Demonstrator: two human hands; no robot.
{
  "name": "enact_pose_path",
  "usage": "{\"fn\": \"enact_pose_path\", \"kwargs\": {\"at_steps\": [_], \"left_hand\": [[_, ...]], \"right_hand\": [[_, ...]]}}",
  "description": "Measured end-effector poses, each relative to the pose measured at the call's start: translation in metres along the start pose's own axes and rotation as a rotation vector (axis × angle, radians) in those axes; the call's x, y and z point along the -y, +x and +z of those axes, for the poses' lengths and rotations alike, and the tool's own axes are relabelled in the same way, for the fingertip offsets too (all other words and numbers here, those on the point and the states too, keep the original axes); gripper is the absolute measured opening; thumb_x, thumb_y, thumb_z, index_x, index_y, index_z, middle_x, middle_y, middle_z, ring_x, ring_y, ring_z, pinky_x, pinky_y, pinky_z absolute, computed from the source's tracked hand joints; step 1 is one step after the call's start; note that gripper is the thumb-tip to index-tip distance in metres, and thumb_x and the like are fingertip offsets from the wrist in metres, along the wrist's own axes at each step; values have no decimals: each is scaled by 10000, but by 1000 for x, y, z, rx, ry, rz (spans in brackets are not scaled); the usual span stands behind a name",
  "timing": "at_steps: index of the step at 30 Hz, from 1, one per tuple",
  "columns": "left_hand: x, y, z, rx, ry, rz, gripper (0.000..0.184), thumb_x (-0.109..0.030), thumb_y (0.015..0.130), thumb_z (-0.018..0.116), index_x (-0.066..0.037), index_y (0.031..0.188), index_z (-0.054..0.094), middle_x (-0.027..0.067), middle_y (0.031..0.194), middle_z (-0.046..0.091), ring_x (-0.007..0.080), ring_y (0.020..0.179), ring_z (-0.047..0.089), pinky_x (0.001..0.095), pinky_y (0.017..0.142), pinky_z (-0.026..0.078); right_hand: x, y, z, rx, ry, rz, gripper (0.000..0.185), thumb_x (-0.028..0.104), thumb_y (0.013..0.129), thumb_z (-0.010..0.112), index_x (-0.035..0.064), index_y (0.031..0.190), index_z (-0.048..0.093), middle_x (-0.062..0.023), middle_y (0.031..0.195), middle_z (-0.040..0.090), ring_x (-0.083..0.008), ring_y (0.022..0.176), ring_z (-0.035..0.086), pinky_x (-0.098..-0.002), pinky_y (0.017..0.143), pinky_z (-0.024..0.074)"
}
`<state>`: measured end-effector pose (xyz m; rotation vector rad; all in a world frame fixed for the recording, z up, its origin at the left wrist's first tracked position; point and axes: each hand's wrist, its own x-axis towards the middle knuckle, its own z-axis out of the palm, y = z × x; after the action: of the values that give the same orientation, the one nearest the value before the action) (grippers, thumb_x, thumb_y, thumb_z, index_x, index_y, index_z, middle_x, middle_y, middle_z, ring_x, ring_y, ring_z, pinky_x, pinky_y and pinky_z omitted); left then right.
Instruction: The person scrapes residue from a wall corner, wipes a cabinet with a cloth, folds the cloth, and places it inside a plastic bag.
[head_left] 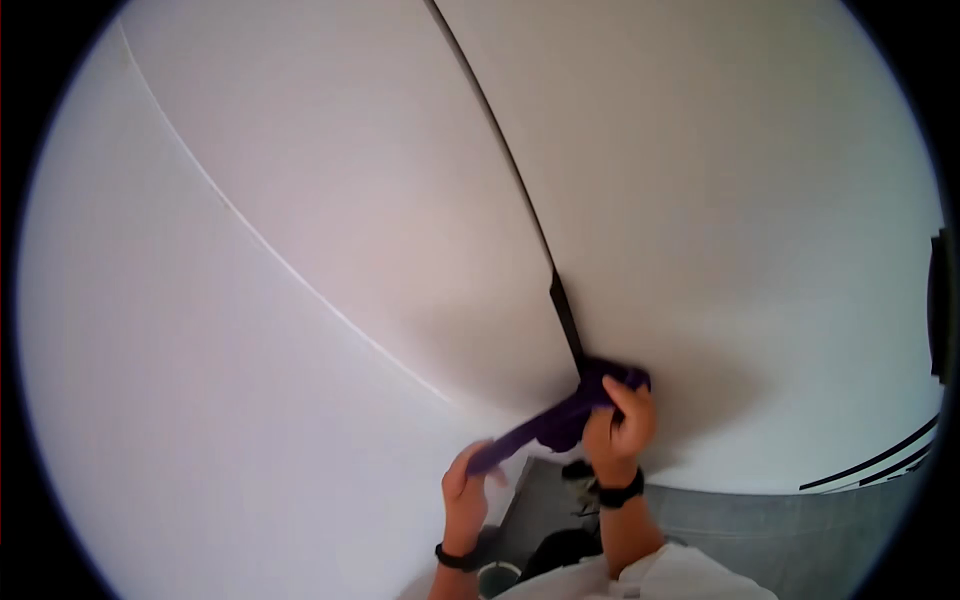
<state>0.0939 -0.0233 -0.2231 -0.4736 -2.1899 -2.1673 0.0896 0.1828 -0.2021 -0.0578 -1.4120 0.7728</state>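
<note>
A dark purple cloth (532, 430) stretches between my two hands, with a bunched, darker part at its right end. My left hand (468, 482) grips the lower left end, fingers curled round it. Higher up, my right hand (625, 425) closes on the bunched end, which lies against the white surface. A wider black strip (567, 320) runs down to the cloth beside my right hand. Whether it passes beneath the cloth is hidden. Each wrist carries a black band.
A thin black line (495, 125) crosses the large white surface (300, 150) above the strip. To the left a pale curved edge (270, 250) sweeps down. Grey floor (760, 525) shows below, with a shoe (578, 480) near my right wrist. Black stripes (880, 455) mark the right side.
</note>
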Motion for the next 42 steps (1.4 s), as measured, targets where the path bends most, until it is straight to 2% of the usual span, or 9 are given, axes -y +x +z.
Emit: {"fn": "enact_pose_path", "kwargs": {"at_steps": [3, 5, 7, 13, 23, 28, 32, 36, 42], "left_hand": [[-11, -9, 16, -98, -84, -22, 377, -108, 942, 486, 40, 1284, 427, 144, 944, 646, 253, 849, 657, 334, 767, 501], [-44, -3, 26, -88, -524, -62, 417, -249, 1006, 417, -19, 1348, 351, 208, 1056, 642, 344, 954, 657, 355, 759, 542], [-60, 8, 18, 26, -631, 10, 420, -338, 1010, 398, -35, 1301, 400, 200, 1058, 649, 352, 985, 656, 377, 760, 546], [-125, 39, -24, 4, -280, 369, 318, -284, 1021, 383, -1, 1123, 487, 73, 646, 552, 199, 581, 578, 374, 629, 551], [-138, 47, -3, -91, -381, 404, 231, -179, 989, 480, -3, 1118, 554, 99, 985, 657, 200, 929, 645, 316, 813, 517], [-149, 99, 34, -118, -9, 733, 273, -28, 960, 449, 40, 1214, 525, 127, 1196, 594, 199, 1135, 547, 297, 1002, 397], [-162, 112, 52, -211, 276, 957, 464, 120, 802, 357, 16, 1230, 505, 130, 1236, 554, 187, 1142, 519, 306, 991, 401], [-173, 114, 54, -132, -19, 864, 393, 104, 810, 419, -7, 1171, 528, 99, 1143, 560, 179, 1055, 535, 291, 963, 406], [-254, 126, 67, -137, 326, 972, 343, 80, 825, 466, -14, 1148, 533, 77, 1107, 543, 164, 1017, 534, 282, 928, 420]], "right_hand": [[3, 8, -11, 127, 134, 80, 291, -78, 696, 621, 32, 959, 678, -99, 640, 520, -249, 533, 498, -340, 494, 385], [10, 26, -16, 177, 137, 81, 303, -81, 701, 627, 33, 978, 673, -97, 638, 519, -245, 529, 494, -337, 493, 385], [18, 38, -24, 262, 173, 138, 321, -80, 725, 648, 28, 1027, 654, -92, 658, 546, -227, 546, 520, -323, 506, 408], [25, 33, -18, 95, 213, 138, 283, -63, 762, 681, 1, 1034, 636, -105, 810, 670, -194, 700, 654, -271, 629, 509], [51, 38, -59, 123, 152, 143, 498, -85, 796, 612, -49, 1276, 488, -133, 920, 674, -173, 741, 634, -297, 703, 521], [49, 60, -47, 209, 124, -36, 434, -63, 785, 625, -49, 1212, 546, -167, 993, 634, -248, 802, 603, -306, 694, 497], [42, 61, -56, 323, 128, -106, 415, -112, 736, 593, -13, 1139, 605, -127, 851, 614, -224, 699, 567, -290, 622, 467], [36, 76, -55, 228, 263, -87, 445, -158, 690, 542, 12, 1091, 633, -92, 765, 585, -185, 636, 540, -269, 561, 440], [67, 141, -44, 185, 136, -267, 354, -53, 599, 599, 92, 905, 703, -23, 651, 546, -201, 509, 460, -273, 480, 372]]}}
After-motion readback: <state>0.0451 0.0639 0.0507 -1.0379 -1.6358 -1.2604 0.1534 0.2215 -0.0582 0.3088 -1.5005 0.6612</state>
